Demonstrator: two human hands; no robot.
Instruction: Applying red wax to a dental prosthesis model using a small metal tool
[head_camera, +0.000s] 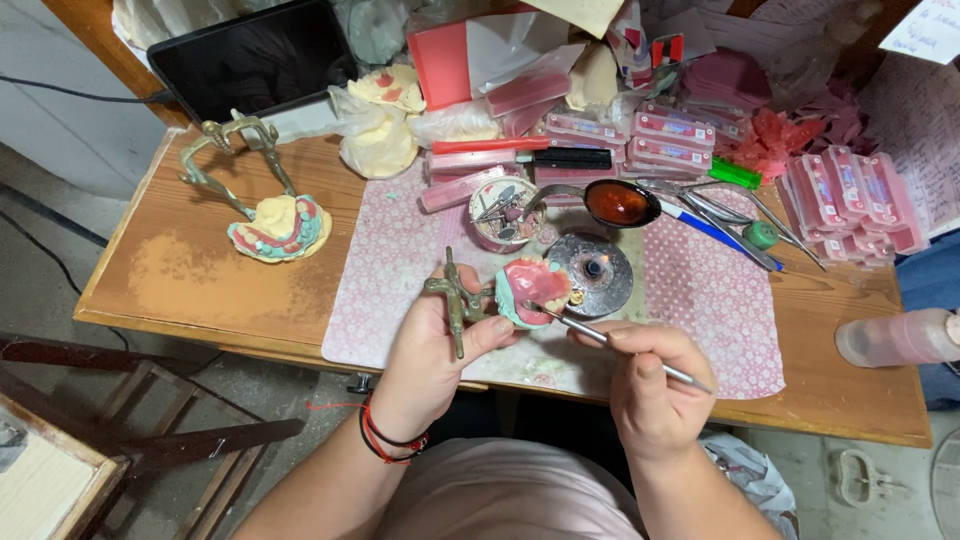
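Left hand (440, 335): closed around the brass-coloured articulator (458, 300), fingers wrapped on its metal frame, thumb pressed toward the denture model (530, 290) mounted in it. The model, pink wax with a row of pale teeth on a greenish base, is held just above the near edge of the desk (200, 290), over the patterned pink mat (700, 300).

Right hand (655, 385): pinched shut on a slim metal carving tool (610, 343), held like a pen, its tip resting on the wax at the model's near side.

Handling, as judged: the metal frame is stiff and the soundest place to hold; the cast base looks hard but brittle, and the wax is soft and easily marked. Grip the frame or base, never the teeth or wax rim. The tool is light and thin; it calls for a light fingertip hold near mid-shaft.

Surroundings: a small round burner (592, 272) sits just beyond the model on the mat; a spoon with reddish melted wax (620, 203) lies further back. A second mounted model (280, 228) stands toward the desk's left edge. Boxes of pink tooth sets (850, 195) crowd the far right corner.
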